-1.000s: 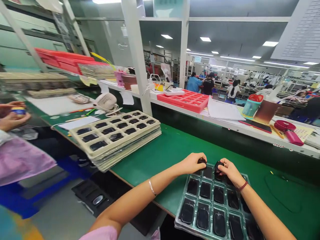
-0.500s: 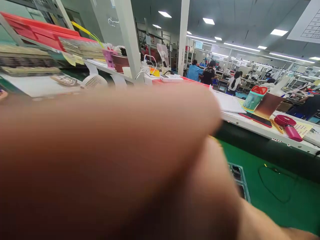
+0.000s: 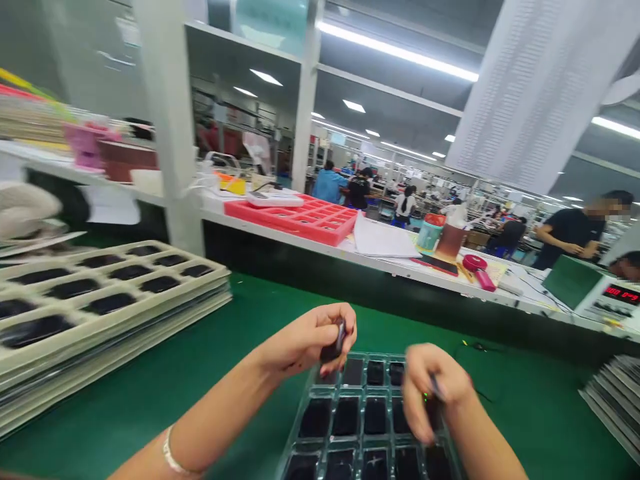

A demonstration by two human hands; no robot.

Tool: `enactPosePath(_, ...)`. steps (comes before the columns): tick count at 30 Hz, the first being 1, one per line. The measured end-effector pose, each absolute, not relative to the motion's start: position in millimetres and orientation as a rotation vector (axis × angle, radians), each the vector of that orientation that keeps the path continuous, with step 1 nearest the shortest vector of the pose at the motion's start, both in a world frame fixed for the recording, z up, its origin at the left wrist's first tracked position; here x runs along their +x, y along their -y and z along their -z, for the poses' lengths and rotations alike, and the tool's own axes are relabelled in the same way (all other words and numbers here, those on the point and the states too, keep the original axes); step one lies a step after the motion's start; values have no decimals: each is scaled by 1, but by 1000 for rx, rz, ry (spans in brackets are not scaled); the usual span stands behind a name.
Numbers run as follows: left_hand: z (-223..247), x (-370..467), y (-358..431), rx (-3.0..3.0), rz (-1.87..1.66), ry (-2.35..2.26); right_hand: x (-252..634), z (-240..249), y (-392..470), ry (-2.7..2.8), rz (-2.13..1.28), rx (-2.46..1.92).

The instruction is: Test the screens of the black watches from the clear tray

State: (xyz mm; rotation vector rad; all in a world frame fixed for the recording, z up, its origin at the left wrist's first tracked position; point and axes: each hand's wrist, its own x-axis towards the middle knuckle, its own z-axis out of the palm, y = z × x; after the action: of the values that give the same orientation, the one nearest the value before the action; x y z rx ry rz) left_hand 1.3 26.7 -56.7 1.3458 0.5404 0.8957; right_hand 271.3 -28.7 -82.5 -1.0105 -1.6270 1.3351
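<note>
1. L hand (image 3: 305,340): fingers pinched on a small black part (image 3: 334,347), held edge-on just above the far-left corner of the clear tray (image 3: 295,443).
2. R hand (image 3: 433,390): motion-blurred over the tray's right side, fingers curled; whether it grips anything can't be told.
3. Handling, as judged: keep the pinch on the part's edges, not its glossy face; set it flat and square into a pocket w/o nudging neighbours; steady the tray w/ the free hand.
4. Clear tray: at the near edge of the green desk (image 3: 200,360), pockets in rows, most w/ dark parts seated; exact count unclear.
5. Beige tray stack (image 3: 100,313): desk's left side, top tray w/ dark oval parts in its pockets.
6. Red tray (image 3: 300,220): on the white shelf behind the desk; contents not legible.
</note>
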Motion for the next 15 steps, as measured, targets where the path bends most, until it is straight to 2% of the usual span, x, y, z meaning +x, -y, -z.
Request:
enactPosePath(3,87,47,-55,1265,-788,-575,258,111,-9,1315,-1628,-870)
enactPosePath(9,161,70,-85,1340,-770,-803,263,166,-56,1030,-1561,-944)
enactPosePath(15,162,67,-82,1264,-804,-826,269,176,-58,924,-1591,-916)
